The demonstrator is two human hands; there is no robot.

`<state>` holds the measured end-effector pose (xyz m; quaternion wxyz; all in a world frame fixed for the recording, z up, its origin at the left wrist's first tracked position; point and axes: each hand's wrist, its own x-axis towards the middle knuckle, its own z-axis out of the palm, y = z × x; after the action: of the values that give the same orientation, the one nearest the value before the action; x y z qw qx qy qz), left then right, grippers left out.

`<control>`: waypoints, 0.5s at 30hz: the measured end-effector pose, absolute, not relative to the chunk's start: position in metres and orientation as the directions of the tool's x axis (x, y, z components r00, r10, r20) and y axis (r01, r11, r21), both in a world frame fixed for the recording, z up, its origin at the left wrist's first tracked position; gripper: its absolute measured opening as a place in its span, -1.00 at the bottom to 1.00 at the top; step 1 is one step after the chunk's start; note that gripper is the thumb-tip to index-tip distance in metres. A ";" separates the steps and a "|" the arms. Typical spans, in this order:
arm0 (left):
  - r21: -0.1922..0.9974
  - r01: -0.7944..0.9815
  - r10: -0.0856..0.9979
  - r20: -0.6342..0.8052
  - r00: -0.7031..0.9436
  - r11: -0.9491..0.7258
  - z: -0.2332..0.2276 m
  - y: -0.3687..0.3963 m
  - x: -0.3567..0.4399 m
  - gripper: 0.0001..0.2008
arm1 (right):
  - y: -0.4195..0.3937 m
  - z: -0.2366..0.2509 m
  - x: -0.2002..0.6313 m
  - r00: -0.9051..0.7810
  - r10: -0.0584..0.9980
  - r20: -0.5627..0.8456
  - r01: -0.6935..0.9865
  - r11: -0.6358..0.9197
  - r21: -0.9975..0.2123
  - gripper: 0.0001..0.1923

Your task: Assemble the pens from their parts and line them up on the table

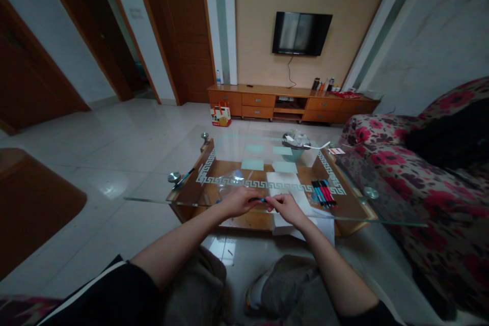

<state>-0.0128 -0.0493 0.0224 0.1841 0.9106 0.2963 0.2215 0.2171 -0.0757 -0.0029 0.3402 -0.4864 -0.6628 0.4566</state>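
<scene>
Blue-black pen-like object (pixel 261 200), frame centre: left hand (pixel 241 201) and right hand (pixel 286 207) pinch it; pens (pixel 324 193) lie on counter (pixel 260 184), centre right.

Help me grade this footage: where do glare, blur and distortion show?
Head view: dim overall, glare on the glossy pale tiled floor, pale reflections in the black rectangular wall-mounted television; head view: wide-angle distortion tilts the brown wooden door at far left; head view: the slim blue-and-black object between the bare left hand and bare right hand looks soft, its details unreadable.
</scene>
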 end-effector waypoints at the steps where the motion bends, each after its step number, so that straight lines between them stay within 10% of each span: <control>1: 0.467 0.459 0.622 0.292 0.726 -0.756 0.023 -0.049 -0.013 -0.75 | -0.075 -0.003 0.217 -0.295 0.956 0.009 0.339 0.113 -0.934 -0.50; 15: 0.453 0.468 0.623 0.293 0.726 -0.759 0.016 -0.048 -0.017 -0.73 | -0.070 -0.011 0.220 -0.219 0.973 0.077 0.300 0.142 -0.943 -0.63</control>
<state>-0.0169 -0.0480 0.0159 0.1770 0.9119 0.2990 0.2184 0.2204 -0.0700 -0.0109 0.3873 -0.4903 -0.6489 0.4342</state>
